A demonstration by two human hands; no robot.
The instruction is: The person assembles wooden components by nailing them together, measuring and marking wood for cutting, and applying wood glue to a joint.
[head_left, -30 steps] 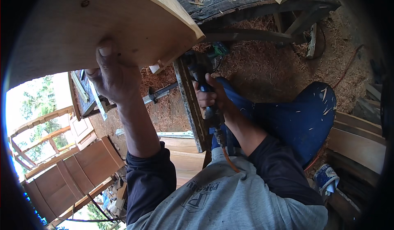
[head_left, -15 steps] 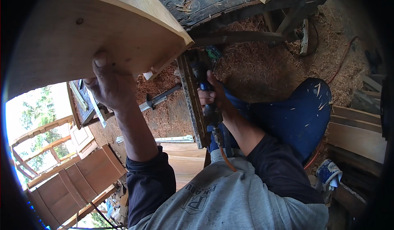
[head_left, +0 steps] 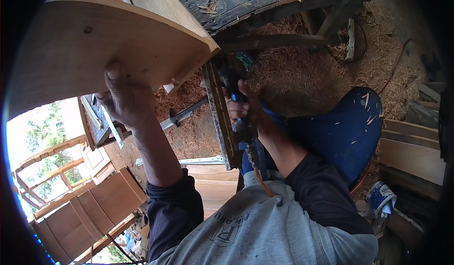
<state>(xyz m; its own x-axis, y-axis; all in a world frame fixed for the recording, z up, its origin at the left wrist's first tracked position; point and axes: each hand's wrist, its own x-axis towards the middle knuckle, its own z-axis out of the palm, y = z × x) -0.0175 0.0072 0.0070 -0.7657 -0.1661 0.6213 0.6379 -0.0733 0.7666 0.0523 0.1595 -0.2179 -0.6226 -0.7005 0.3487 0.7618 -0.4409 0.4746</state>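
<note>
My left hand [head_left: 127, 95] is closed on the lower edge of a light wooden drawer-like box [head_left: 113, 43] at the upper left. The thumb presses on the broad panel's face, and the other fingers are partly hidden beneath. My right hand [head_left: 240, 105] is wrapped round a blue and black air tool [head_left: 245, 128] that looks like a nail gun. An orange hose [head_left: 261, 182] runs from the tool's lower end towards my shirt. The tool's far end is dark and hard to make out. Beside it stands a narrow, worn board edge [head_left: 220, 118].
A dark workbench [head_left: 227, 5] with shavings stands beyond the box. A bar clamp [head_left: 182, 112] and a metal drawer slide [head_left: 203, 160] lie below the box. Wood shavings [head_left: 293, 71] cover the floor. Wooden panels [head_left: 409, 158] and a blue-white can [head_left: 379, 197] are at the right.
The box and my left hand appear slightly further left, with the whole view shifted a little. Both grips stay the same.
</note>
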